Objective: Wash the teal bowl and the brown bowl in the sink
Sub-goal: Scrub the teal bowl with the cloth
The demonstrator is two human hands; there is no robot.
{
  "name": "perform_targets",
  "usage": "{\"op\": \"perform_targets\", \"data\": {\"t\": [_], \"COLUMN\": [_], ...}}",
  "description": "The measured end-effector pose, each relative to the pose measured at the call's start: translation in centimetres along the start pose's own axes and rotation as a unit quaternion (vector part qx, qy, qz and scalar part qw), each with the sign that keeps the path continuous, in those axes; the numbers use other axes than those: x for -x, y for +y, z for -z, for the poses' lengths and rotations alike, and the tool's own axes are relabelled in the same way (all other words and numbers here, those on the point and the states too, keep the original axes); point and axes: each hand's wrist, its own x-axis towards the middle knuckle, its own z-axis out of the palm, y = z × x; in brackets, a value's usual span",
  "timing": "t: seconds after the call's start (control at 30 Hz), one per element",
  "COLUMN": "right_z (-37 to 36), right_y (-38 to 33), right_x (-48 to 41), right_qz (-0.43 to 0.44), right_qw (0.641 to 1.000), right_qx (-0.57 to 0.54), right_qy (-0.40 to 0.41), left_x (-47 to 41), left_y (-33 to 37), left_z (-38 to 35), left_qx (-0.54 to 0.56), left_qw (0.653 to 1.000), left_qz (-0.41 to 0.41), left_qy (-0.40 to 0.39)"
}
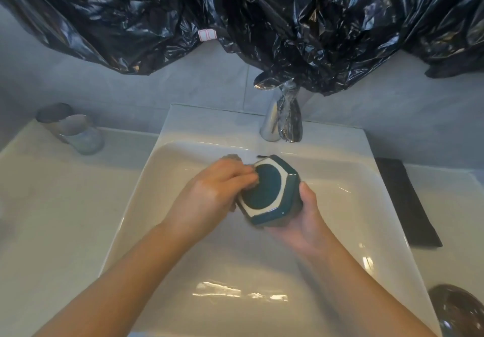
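Note:
The teal bowl (272,192), six-sided with a white ring round its round base, is held upside down and tilted over the white sink (162,179). My right hand (305,221) cups it from below and the right, fingers curled round its rim and wall. My left hand (217,187) is at the bowl's left side, fingers bent and pressing a small greyish scrubber (231,157) against the base edge. The brown bowl (458,310) sits on the counter at the bottom right, partly cut off by the frame.
A chrome tap (277,119) wrapped in plastic stands behind the basin. A metal cup (70,127) lies on the left counter. A dark cloth (406,203) lies right of the sink. Black plastic sheeting (235,17) hangs across the wall.

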Motion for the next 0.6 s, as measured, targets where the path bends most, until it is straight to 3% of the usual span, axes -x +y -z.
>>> {"op": "perform_targets", "data": {"t": [0.13, 0.33, 0.5, 0.6], "right_z": [-3.2, -5.2, -6.6, -7.9], "right_y": [0.5, 1.1, 2.4, 2.8], "right_x": [0.1, 1.8, 3.7, 4.4], "right_qz": [0.0, 0.024, 0.027, 0.033], "right_qw": [0.999, 0.992, 0.984, 0.982], "right_qx": [0.016, -0.058, -0.102, -0.119], "right_qy": [0.048, 0.111, 0.146, 0.143], "left_x": [-1.1, 3.4, 6.9, 8.7], "left_y": [2.4, 2.2, -3.2, -6.4], "left_z": [1.2, 4.9, 10.3, 11.6], "left_qx": [0.027, 0.058, -0.018, -0.057], "left_qw": [0.995, 0.997, 0.979, 0.962], "left_qz": [0.076, 0.045, 0.195, 0.257], "left_qy": [0.063, -0.027, 0.063, 0.069]}}
